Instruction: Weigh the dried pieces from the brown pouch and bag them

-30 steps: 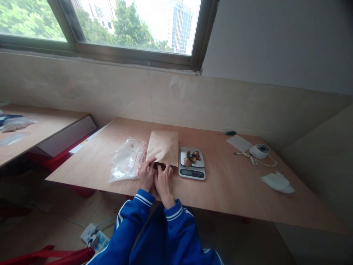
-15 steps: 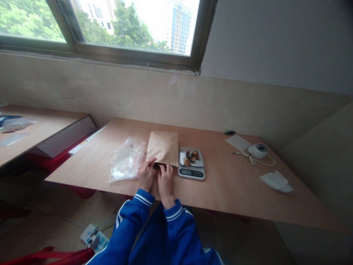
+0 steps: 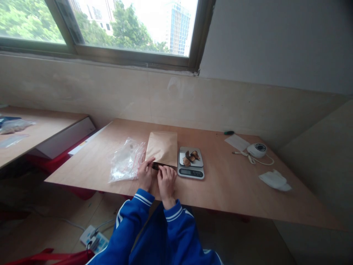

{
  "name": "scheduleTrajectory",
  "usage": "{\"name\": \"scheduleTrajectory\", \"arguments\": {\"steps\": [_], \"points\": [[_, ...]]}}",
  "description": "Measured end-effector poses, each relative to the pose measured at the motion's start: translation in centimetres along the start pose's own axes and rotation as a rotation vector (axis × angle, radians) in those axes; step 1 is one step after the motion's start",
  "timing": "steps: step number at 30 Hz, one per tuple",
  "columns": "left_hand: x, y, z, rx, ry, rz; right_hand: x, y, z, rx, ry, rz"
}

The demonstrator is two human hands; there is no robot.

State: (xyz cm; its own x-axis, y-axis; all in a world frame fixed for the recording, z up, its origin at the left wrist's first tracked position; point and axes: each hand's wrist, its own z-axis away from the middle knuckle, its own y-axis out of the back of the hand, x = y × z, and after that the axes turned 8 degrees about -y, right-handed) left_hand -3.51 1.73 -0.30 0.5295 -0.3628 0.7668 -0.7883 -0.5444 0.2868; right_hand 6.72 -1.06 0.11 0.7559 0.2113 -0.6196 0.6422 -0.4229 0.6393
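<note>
A flat brown kraft paper bag [image 3: 162,147] lies on the table with its near edge toward me. My left hand [image 3: 145,175] pinches that edge near its left corner, thumb and fingers closed on the paper. My right hand [image 3: 167,180] is beside it, its bent fingers at the same edge, further right. A narrow dark strip shows between the two hands; whether it is the bag's opening or a small dark object I cannot tell. Right of the bag stands a digital kitchen scale [image 3: 191,172], with several dried brown pieces [image 3: 191,157] on its plate.
Clear plastic zip bags [image 3: 125,162] lie left of the paper bag. On the right are a white dome camera [image 3: 256,150] with its cable, a white sheet [image 3: 236,142], a crumpled white cloth or tissue [image 3: 275,180] and a green-handled tool [image 3: 228,133]. A power strip [image 3: 94,239] is on the floor.
My right hand has shifted slightly right along the bag's near edge, with its fingers more bent. The left hand stays at the edge. The view has moved slightly.
</note>
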Motion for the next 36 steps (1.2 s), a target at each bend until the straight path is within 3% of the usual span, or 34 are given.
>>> {"name": "scheduleTrajectory", "arguments": {"steps": [3, 7, 10, 13, 16, 19, 30, 36], "points": [[0.0, 0.0, 0.0, 0.002, 0.008, 0.011, 0.0, 1.6, 0.7, 0.05, -0.009, -0.08], [0.2, 0.0, -0.1, 0.027, 0.002, -0.003, 1.0, 5.5, 0.8, 0.132, -0.011, -0.164], [0.2, 0.0, -0.1, 0.034, -0.009, -0.003, 3.6, 8.6, -0.4, 0.219, 0.007, -0.167], [0.1, 0.0, -0.1, 0.029, -0.013, 0.0, 7.5, 10.3, -2.0, 0.303, -0.045, -0.123], [-0.1, 0.0, -0.1, 0.028, -0.016, 0.003, 11.0, 10.6, -3.3, 0.317, -0.098, -0.085], [-0.2, 0.0, -0.1, 0.032, -0.014, 0.002, 13.0, 10.0, -4.2, 0.27, -0.117, -0.091], [-0.2, 0.0, 0.0, 0.027, -0.013, 0.0, 13.4, 8.5, -5.6, 0.14, -0.056, -0.115], [-0.4, 0.0, 0.0, 0.03, -0.01, 0.013, 13.7, 9.4, -3.1, 0.256, -0.121, -0.091]]}}
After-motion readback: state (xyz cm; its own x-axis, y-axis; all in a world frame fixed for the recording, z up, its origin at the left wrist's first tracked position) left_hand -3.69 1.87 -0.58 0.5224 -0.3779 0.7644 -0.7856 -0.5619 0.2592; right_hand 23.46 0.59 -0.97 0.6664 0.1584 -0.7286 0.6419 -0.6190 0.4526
